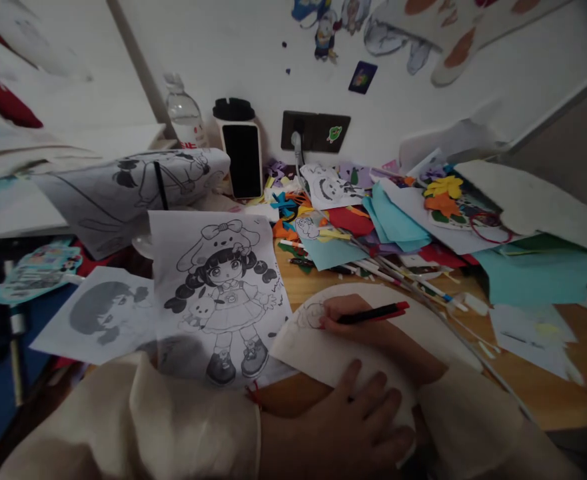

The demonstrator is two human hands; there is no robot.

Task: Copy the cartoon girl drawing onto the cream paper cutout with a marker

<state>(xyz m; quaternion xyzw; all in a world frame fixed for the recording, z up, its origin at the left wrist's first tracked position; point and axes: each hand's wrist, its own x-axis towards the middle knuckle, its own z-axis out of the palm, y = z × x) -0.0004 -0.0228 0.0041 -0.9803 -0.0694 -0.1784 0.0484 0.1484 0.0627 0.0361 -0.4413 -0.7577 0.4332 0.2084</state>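
A white sheet with a rounded edge [430, 310] lies on the wooden desk. My right hand [356, 327] rests on its upper part, fingers closed around a black and red pen [376, 313]. Pencil-like lines of a small drawing [311, 316] show beside my fingertips; the pen's tip is hidden by them. My left hand [358, 423] presses on the lower part of the sheet, fingers spread, holding nothing. Left of the sheet, a printed picture of a girl with braids and a dog-eared hat [228, 307] lies flat, its edge close to the white sheet.
Coloured paper scraps [340, 220] pile up behind the sheet. Teal papers [538, 273] lie to the right. A phone [243, 160] leans upright by a plastic bottle [186, 113]. A folded drawing [138, 193] and another portrait print [108, 313] are on the left.
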